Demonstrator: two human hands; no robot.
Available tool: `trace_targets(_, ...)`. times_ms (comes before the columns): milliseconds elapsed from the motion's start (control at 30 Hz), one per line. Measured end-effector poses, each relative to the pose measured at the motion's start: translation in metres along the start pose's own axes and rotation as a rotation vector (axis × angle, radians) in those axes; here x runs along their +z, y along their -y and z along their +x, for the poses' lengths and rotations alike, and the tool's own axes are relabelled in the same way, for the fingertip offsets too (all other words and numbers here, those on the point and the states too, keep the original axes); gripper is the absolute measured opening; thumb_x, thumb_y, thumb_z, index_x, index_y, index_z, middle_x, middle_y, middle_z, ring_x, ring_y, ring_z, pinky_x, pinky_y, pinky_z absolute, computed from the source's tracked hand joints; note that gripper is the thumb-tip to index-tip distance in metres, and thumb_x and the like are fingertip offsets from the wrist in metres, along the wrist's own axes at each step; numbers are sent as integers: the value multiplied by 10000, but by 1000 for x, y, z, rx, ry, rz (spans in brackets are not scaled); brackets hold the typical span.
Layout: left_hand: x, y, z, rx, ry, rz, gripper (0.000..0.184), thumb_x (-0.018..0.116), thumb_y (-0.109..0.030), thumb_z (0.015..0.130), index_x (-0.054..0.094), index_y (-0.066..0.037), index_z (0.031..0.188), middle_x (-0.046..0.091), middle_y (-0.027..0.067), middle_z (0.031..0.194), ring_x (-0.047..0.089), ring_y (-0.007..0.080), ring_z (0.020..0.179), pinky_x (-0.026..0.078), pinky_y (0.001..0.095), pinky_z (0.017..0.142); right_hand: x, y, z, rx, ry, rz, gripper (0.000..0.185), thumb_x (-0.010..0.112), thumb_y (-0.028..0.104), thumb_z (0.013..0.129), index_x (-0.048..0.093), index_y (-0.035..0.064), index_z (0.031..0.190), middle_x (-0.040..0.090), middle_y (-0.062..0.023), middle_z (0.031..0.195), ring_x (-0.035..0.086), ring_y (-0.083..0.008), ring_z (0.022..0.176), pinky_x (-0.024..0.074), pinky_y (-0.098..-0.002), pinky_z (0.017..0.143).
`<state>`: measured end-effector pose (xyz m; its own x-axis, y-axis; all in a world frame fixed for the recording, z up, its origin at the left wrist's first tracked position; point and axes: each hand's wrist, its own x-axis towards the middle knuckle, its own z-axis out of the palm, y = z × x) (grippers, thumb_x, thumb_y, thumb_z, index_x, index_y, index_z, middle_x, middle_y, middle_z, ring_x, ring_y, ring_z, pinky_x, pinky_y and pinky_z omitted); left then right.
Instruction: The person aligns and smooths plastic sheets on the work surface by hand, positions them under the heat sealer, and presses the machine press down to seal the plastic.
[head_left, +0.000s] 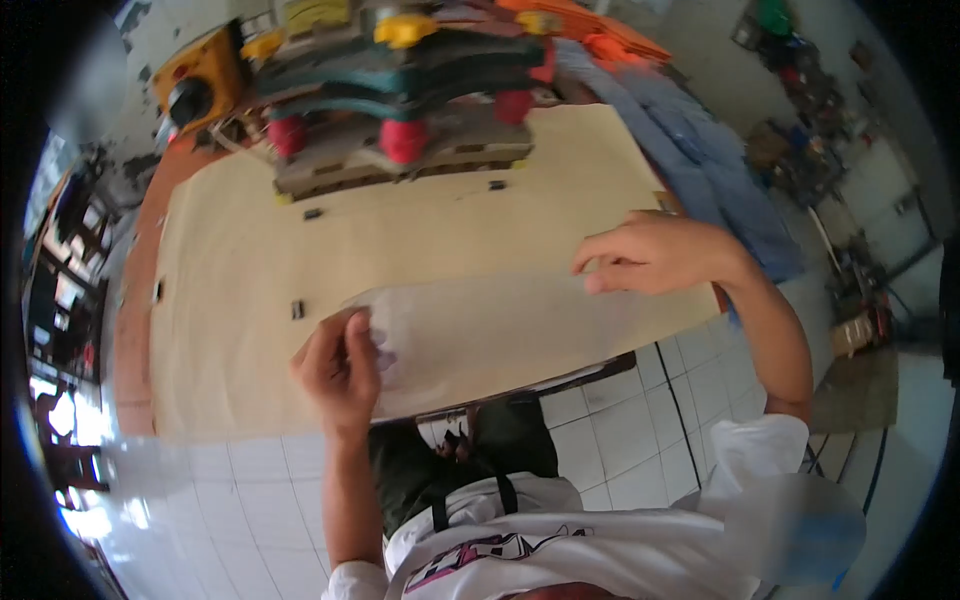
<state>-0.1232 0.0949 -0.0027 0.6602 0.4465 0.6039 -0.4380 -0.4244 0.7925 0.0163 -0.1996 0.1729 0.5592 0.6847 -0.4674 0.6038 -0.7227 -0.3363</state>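
Observation:
A translucent sheet (480, 325) lies along the front part of the cream-coloured table cover (240, 260). My left hand (342, 368) pinches the sheet's left edge between thumb and fingers. Over the sheet's upper right end is my right hand (645, 255), its fingers bent and somewhat apart, with nothing visible between them. Behind the sheet stands a press machine (400, 80) with dark green arms, pink-red supports and a flat base resting on the cover.
Small black pieces (298, 310) are on the cover. A yellow control box (200, 80) stands at the back left. Blue fabric (700, 160) hangs along the right side, with orange material (590, 30) behind. White floor tiles (640, 415) lie below the front edge.

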Motion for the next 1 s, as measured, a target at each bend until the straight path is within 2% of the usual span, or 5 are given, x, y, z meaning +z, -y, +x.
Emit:
trace_targets(67,-1,2,-2,-1,-4,3,235,557,-136,1031,655,48,922,607,45,640,546,77,503,415,227,456,7,-10,3,-209,-27,-25,222,652,186,952,671,8,1083,700,-104,781,698,-169,730,511,-307,659)
trace_targets(367,-2,-22,-3,-123,41,-192,218,582,-104,1007,636,58,871,623,67,663,589,91,559,440,217,520,18,-9,-37,-233,-187,290,175,674,132,934,728,-5,1028,728,-83,775,690,-175,611,532,-310,604)
trace_targets(667,48,-43,-14,-156,401,-508,462,726,-290,923,591,76,1171,694,151,850,708,233,823,563,368,775,-25,-24,-122,-132,-197,18,169,685,127,916,737,-22,975,730,-113,736,687,-153,597,538,-281,603)
trace_targets(833,73,-55,-7,80,755,55,802,862,-428,712,542,-54,1345,563,176,1332,538,372,1238,394,507,1086,-67,-37,-171,143,-179,151,213,724,165,893,748,-32,970,738,-96,739,683,-146,607,521,-287,593)
trace_targets(1000,86,-55,-14,217,891,372,837,871,-430,672,532,-141,1380,486,145,1426,427,334,1366,274,545,1168,-100,-96,-209,74,-289,121,264,741,209,897,756,-46,963,749,-82,794,646,-89,644,489,-260,563)
